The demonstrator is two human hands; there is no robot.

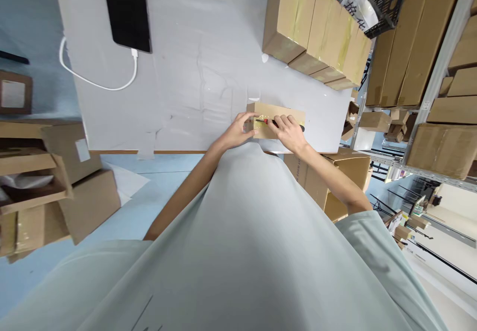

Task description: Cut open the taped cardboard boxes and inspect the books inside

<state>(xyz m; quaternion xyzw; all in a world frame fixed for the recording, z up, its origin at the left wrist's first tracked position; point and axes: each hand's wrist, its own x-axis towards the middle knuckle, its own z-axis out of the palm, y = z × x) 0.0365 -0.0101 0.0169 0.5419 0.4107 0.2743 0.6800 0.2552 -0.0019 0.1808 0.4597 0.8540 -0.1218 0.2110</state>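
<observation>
A small cardboard box (pixel 265 131) with yellowish tape lies on the white table (pixel 179 107), close to its front edge. My left hand (pixel 238 129) grips the box's left end, thumb on the near side and fingers on the far side. In my right hand (pixel 289 131) is a red and black utility knife (pixel 265 121), held low over the taped top. Its tip points left toward my left hand. Whether the blade touches the tape is too small to tell.
Several taped boxes (pixel 286 18) stand in a row at the back right, before a black crate (pixel 383 3). A tablet (pixel 128 13) with a white cable (pixel 108 88) lies back left. Cartons (pixel 89 206) fill the floor at left; an open carton (pixel 350 172) stands at right beside shelving (pixel 421 102).
</observation>
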